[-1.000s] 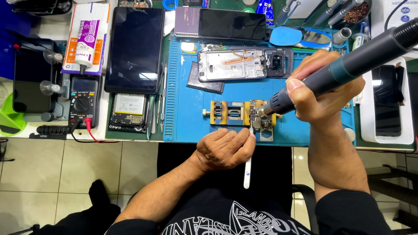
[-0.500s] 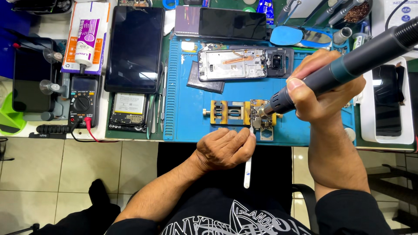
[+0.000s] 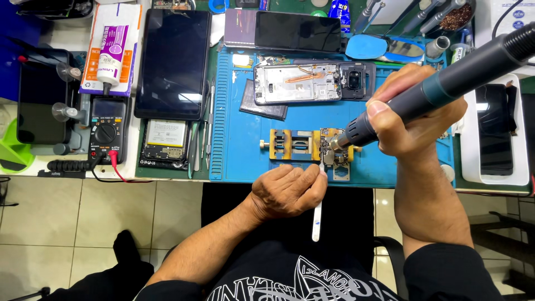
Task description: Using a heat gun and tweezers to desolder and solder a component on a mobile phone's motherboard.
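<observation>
Hot-air wand (image 3: pixel 446 78), dark grey, sits clamped in the right hand (image 3: pixel 415 120), its nozzle pointing down at a small circuit board (image 3: pixel 336 158) fixed in a yellow clamp holder (image 3: pixel 295 145) on the blue work mat (image 3: pixel 390 167). Left hand (image 3: pixel 287 192), just below the holder at the mat's near edge, pinches white tweezers (image 3: pixel 317 214), their tip touching the board. Above the holder lies an opened phone frame (image 3: pixel 312 82); left of the mat stands a black multimeter (image 3: pixel 106 131).
</observation>
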